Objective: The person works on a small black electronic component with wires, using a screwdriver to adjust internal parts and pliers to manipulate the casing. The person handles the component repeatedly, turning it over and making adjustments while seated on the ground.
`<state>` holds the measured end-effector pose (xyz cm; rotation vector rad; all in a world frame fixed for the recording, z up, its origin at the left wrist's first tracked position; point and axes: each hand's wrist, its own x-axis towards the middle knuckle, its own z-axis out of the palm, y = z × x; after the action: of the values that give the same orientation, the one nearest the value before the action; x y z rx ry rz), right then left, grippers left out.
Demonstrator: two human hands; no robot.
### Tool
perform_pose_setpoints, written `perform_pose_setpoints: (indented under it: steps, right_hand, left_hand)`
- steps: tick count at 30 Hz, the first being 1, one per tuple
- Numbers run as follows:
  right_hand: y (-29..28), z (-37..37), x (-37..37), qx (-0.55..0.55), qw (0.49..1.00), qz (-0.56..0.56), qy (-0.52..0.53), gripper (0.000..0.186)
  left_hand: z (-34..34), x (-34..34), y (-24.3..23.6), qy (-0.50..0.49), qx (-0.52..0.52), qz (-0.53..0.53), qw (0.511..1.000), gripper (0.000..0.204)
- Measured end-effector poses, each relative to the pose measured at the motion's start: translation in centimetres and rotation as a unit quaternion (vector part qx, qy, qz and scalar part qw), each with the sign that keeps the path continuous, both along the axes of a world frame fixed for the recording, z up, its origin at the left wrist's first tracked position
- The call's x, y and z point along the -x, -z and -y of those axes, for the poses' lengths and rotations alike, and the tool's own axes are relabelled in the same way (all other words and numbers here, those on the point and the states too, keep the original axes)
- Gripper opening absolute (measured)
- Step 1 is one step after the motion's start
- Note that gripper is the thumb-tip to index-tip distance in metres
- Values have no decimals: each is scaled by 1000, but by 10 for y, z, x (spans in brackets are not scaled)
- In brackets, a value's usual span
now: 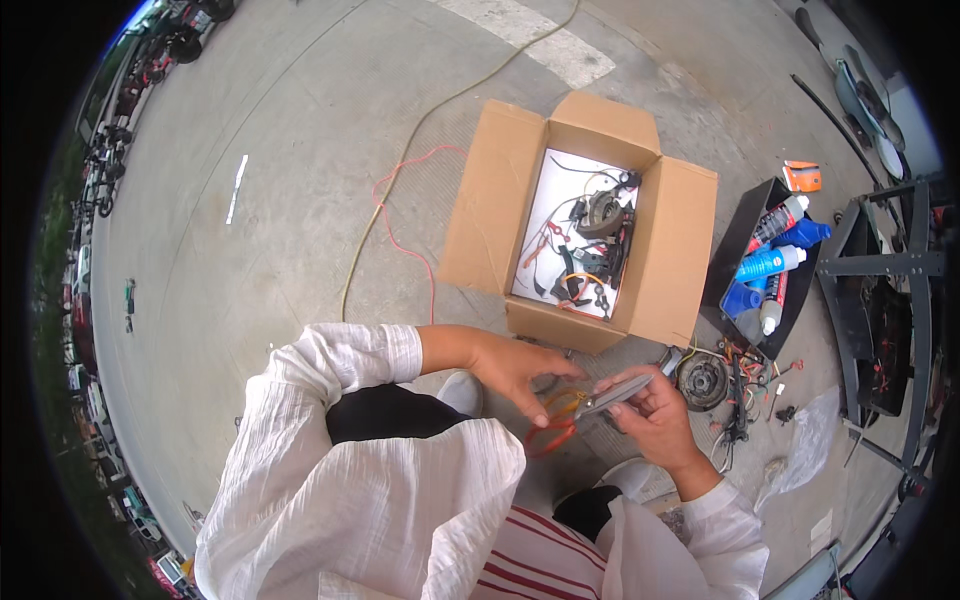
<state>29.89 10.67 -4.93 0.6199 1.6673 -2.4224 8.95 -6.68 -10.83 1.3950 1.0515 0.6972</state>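
Because the right hand (pixel 657 412) holds a grey flat piece (pixel 612 397) between thumb and fingers, tilted with its lower end toward the left, that end lies within easy reach of the left hand (pixel 512 374), which is probably why it is gripped from the right side. Piece and hands are together just on the near side of the cardboard box (pixel 570 328), in front of the person. Just left of the piece hangs an orange loop (pixel 552 437); whether the two are joined, I cannot tell. The left hand is wide, thumb well apart from fingers, its thumb tip at or near the loop; contact is unclear. Beyond, the box stands with its flaps folded outward, apparently leaving the way in unblocked, and inside lie loose dark parts (pixel 603 215) and wires. On the right, a black bin (pixel 733 247) gathers several bottles (pixel 768 264), its walls seemingly penning in shapes that could roll. Nearer, a round metal part (pixel 702 381) lies flat on the concrete floor (pixel 300 250) beside tangled wiring (pixel 742 405), a spot handy to the right hand. Far left, a yellowish hose (pixel 395 185) crosses a red wire (pixel 393 240).
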Motion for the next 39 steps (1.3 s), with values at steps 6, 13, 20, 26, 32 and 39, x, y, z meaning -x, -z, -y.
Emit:
perform_pose_setpoints:
  steps: [6,13,20,26,32,39]
  right_hand:
    - [-8,29,61,-30,993,-40,112,27]
    - [13,32,83,1,999,12,49,37]
    - [39,29,67,-71,992,97,-26,35]
    - [44,11,40,-100,981,162,-47,31]
    - [43,-1,20,-121,980,159,-21,25]
    - [42,-13,-1,-134,972,194,-1,25]
  left_hand:
    - [28,9,-4,-64,189,183,963,90]
    - [104,66,-23,-342,259,320,845,24]
    - [245,13,68,-720,136,357,580,25]
    - [265,39,99,-834,152,341,407,23]
    - [259,92,100,-843,171,303,410,27]
    - [202,161,83,-836,242,263,416,29]
